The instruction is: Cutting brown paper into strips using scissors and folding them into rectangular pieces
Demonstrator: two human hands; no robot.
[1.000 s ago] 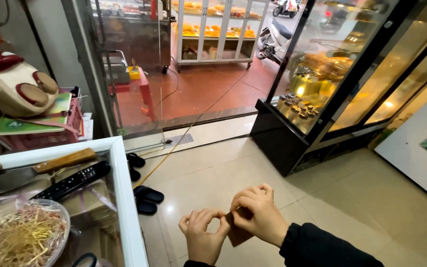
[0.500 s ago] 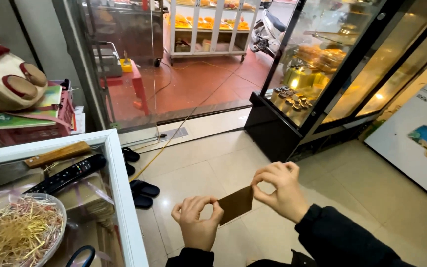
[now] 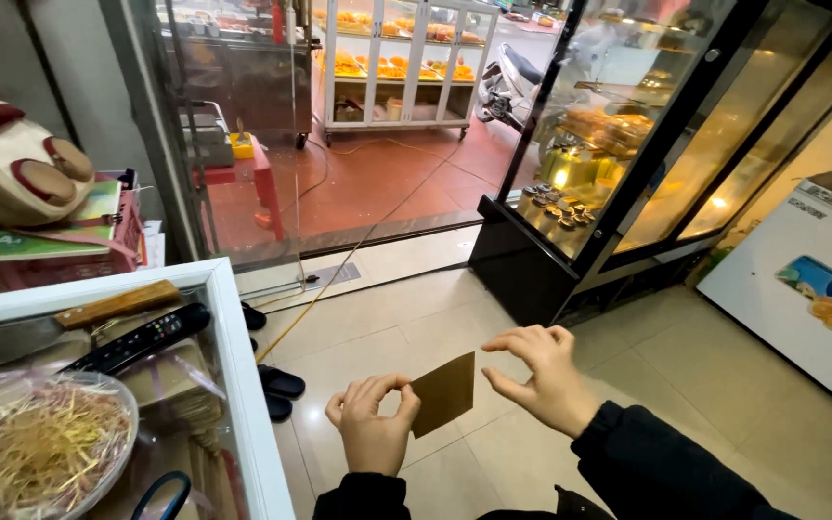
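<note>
A small flat brown paper bag (image 3: 443, 393) hangs in the air over the tiled floor, low in the middle of the head view. My left hand (image 3: 371, 429) pinches its left edge between thumb and fingertips. My right hand (image 3: 543, 377) hovers just to the right of the bag with fingers spread, apart from it and holding nothing. Both arms wear dark sleeves.
A white-framed glass counter (image 3: 233, 366) at the left bears a knife with a wooden handle (image 3: 117, 304), a black remote (image 3: 143, 338), a bowl of straw-like shreds (image 3: 36, 451) and scissors (image 3: 161, 496). Black slippers (image 3: 276, 385) lie on the floor. A glass display case (image 3: 580, 173) stands ahead.
My hands have drawn apart. The right hand has let go of the brown bag and opened; the left hand keeps the bag, which now shows flat.
</note>
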